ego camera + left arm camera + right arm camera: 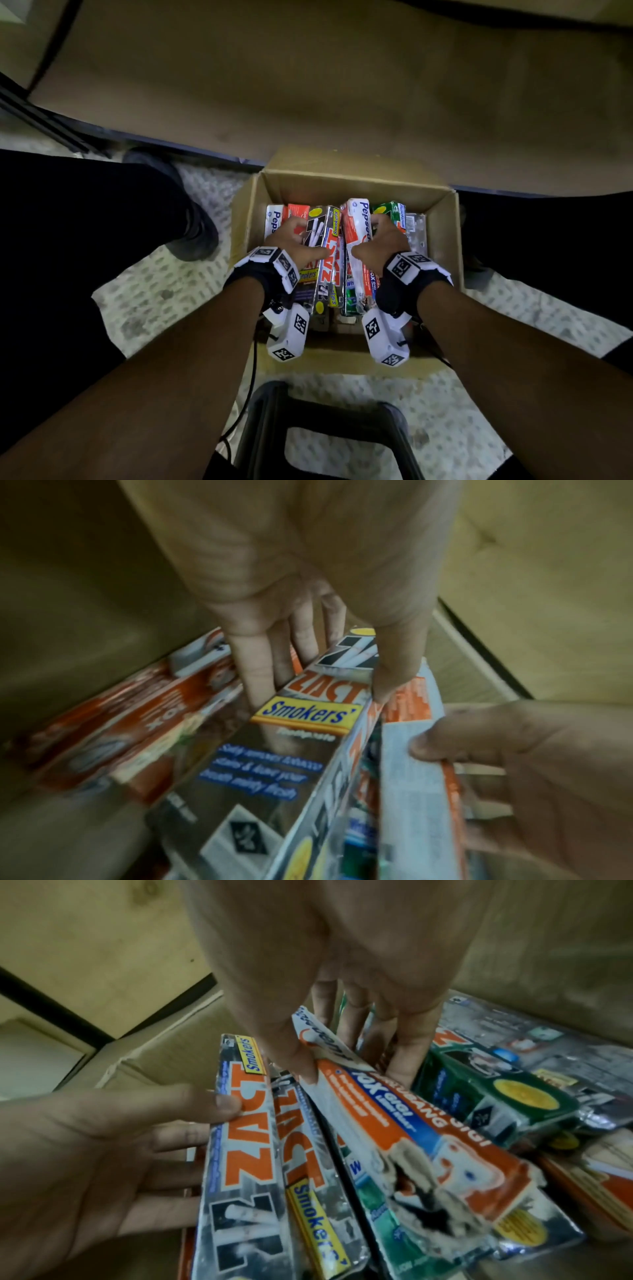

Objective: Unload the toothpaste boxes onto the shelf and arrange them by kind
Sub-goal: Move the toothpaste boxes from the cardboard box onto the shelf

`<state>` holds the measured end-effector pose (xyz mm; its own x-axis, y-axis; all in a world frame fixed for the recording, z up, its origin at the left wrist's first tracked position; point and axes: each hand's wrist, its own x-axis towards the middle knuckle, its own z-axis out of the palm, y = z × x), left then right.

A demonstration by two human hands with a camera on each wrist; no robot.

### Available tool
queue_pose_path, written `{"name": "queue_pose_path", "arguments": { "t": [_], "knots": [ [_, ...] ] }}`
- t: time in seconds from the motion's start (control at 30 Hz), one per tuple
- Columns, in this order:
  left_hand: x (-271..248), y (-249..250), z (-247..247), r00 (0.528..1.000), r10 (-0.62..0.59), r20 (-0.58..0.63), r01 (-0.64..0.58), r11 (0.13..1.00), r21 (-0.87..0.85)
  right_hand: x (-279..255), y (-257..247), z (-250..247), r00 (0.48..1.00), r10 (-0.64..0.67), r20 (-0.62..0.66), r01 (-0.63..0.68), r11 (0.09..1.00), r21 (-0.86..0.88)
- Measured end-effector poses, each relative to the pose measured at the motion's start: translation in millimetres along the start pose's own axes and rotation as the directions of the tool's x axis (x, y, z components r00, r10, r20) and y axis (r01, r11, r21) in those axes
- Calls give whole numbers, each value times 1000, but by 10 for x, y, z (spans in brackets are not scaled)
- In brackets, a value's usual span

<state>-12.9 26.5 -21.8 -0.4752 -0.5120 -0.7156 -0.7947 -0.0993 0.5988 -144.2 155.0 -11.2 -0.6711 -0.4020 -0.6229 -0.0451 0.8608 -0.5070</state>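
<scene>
a bundle of toothpaste boxes is clamped between the two hands inside the cardboard carton (442,212) on the floor: the left hand (294,240) is curled round the silver smokers' boxes (325,253), thumb on the inner face, and the right hand (380,243) is wrapped round the white and orange box (356,236). the lift is best made with even inward pressure from both sides, so that the middle boxes are not dropped, and the bundle is best kept level until the shelf (308,85) above is reached. from the head view the green box (390,210) left behind in the carton is seen. only in the right wrist view is a torn end (455,1191) on the orange box shown, so that box should be squeezed lightly; in the left wrist view more orange boxes (137,723) lying low at the carton's side are revealed
</scene>
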Motion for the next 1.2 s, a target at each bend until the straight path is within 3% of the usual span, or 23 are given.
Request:
{"name": "queue_pose_path", "arguments": {
  "t": [0.17,0.67,0.9,1.2],
  "knots": [
    [-179,110,-13,997,55,-59,-58,997,-57,-211,-45,-71,999,-24,-23,25,997,79],
    [-988,622,-288,957,264,-122,-257,964,68,-1095,-385,-721,968,-202,-149,222,966,135],
    [-1473,1021,-470,886,413,-212,-416,909,32,-1474,-603,-1007,925,-275,-261,321,934,155],
    [-2322,1624,-751,751,580,-314,-598,800,48,-2208,-923,-1596,811,-390,-435,482,868,120]
  ]
}}
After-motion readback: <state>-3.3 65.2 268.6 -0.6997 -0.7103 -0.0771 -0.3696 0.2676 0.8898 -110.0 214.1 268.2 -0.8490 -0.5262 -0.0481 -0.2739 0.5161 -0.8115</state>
